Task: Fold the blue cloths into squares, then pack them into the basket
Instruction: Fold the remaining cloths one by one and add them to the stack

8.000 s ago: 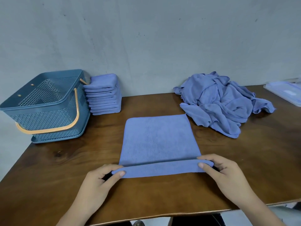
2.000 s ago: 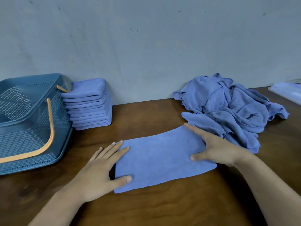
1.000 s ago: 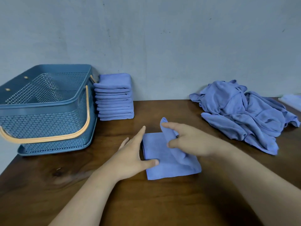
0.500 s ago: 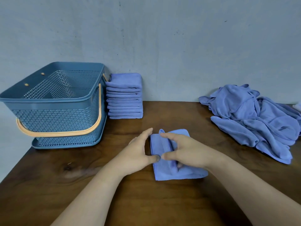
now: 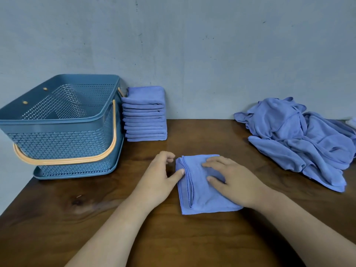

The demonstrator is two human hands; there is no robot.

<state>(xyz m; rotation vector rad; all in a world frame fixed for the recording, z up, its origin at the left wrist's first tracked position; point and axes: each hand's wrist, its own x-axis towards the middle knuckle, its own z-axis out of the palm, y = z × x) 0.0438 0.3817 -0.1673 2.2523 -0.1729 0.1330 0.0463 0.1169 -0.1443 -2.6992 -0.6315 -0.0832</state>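
A blue cloth [image 5: 200,197], folded into a small square, lies on the wooden table [image 5: 96,218] in front of me. My right hand [image 5: 235,180] rests flat on top of it with fingers spread. My left hand [image 5: 158,180] sits beside the cloth's left edge, its thumb touching the folded edge. A blue perforated basket [image 5: 63,139] with an orange handle stands at the far left, and nothing shows inside it. A stack of several folded blue cloths [image 5: 145,114] stands right of the basket against the wall. A heap of unfolded blue cloths [image 5: 296,139] lies at the far right.
A grey wall runs behind the table. The table's left edge slants just below the basket. A sliver of a pale object [image 5: 351,122] shows at the right border behind the heap.
The cloth went from a long strip to a square: my right hand carried its right half over to the left and now presses it flat. My view shifted slightly.
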